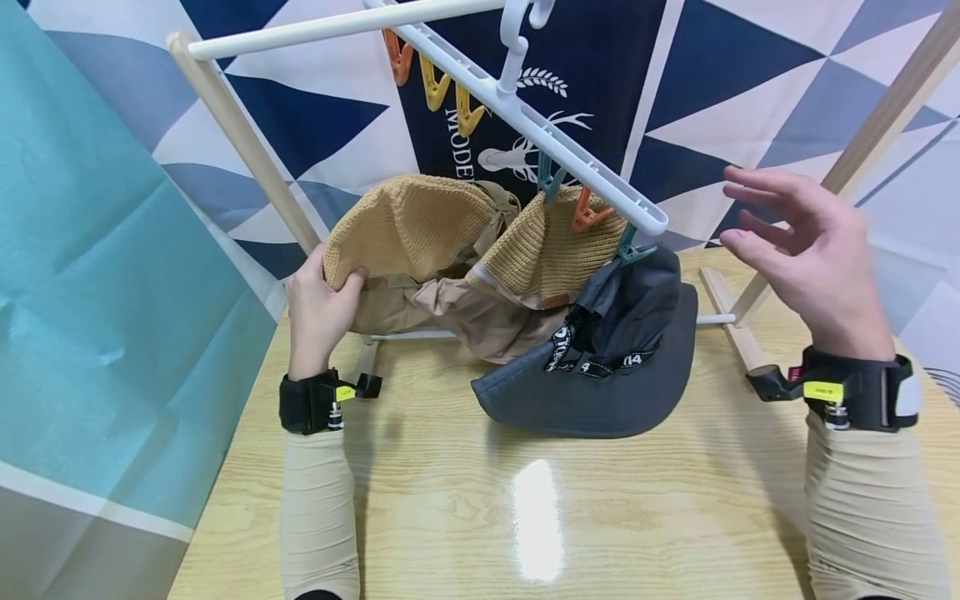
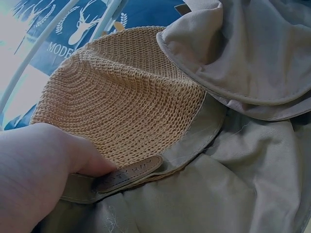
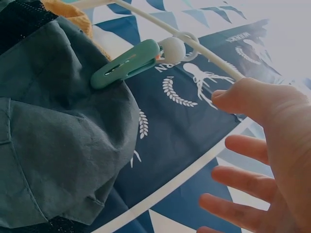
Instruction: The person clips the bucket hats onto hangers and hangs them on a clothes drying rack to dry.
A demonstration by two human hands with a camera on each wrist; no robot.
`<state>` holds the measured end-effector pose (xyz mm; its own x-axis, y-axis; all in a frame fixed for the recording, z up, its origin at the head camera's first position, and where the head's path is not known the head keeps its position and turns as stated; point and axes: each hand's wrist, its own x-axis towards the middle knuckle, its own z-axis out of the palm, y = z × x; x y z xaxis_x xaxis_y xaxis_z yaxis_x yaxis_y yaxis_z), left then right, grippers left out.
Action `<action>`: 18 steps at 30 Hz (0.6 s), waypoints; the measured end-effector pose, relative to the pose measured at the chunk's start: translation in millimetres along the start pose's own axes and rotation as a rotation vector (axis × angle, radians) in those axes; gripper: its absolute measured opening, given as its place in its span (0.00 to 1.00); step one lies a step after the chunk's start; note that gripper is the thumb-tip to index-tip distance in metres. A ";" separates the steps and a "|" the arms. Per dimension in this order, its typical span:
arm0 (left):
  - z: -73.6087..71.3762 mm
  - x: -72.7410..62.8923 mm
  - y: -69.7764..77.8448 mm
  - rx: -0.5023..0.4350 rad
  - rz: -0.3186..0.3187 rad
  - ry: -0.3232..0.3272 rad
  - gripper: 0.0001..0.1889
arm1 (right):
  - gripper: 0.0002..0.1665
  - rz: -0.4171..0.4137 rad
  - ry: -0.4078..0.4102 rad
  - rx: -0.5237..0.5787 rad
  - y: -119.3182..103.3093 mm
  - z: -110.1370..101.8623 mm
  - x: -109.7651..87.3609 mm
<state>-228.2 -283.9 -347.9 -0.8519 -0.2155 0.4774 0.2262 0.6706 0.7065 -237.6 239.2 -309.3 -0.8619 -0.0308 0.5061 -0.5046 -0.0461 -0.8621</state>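
At the left, my left hand [image 1: 318, 304] pinches the edge of a tan knitted hat [image 1: 408, 229], thumb on top. The left wrist view shows the thumb beside a leather label [image 2: 129, 174] on its fabric band. Next to it hangs another tan knitted section [image 1: 551, 250], under a teal clip [image 1: 550, 177] and an orange clip [image 1: 588, 212]; whether it is a separate hat I cannot tell. Beige cloth [image 1: 502, 321] droops below. A dark grey brimmed hat [image 1: 645, 350] hangs from a teal clip [image 1: 633, 250] at the hanger's near end. My right hand [image 1: 813, 250] is raised right of it, fingers apart, holding nothing.
The white clip hanger [image 1: 570, 150] slants toward me from a white rod [image 1: 337, 27]. Loose orange [image 1: 397, 57] and yellow clips [image 1: 435, 83] dangle at its far end. Wooden posts [image 1: 247, 146] stand on the wood-grain table [image 1: 450, 517], before a patterned backdrop [image 1: 735, 75].
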 end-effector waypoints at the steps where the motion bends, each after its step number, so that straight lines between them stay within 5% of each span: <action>1: -0.2 0.0 0.3 0.000 -0.002 0.002 0.19 | 0.36 0.002 -0.002 0.013 0.0 0.5 0.2; 18: -8.6 -1.7 9.5 0.029 0.017 0.006 0.15 | 0.35 0.013 -0.011 -0.135 2.8 4.6 -0.9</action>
<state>-220.5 -283.3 -337.5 -0.8452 -0.2078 0.4924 0.2268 0.6947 0.6826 -238.0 234.6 -312.0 -0.8683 -0.0419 0.4942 -0.4959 0.0892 -0.8638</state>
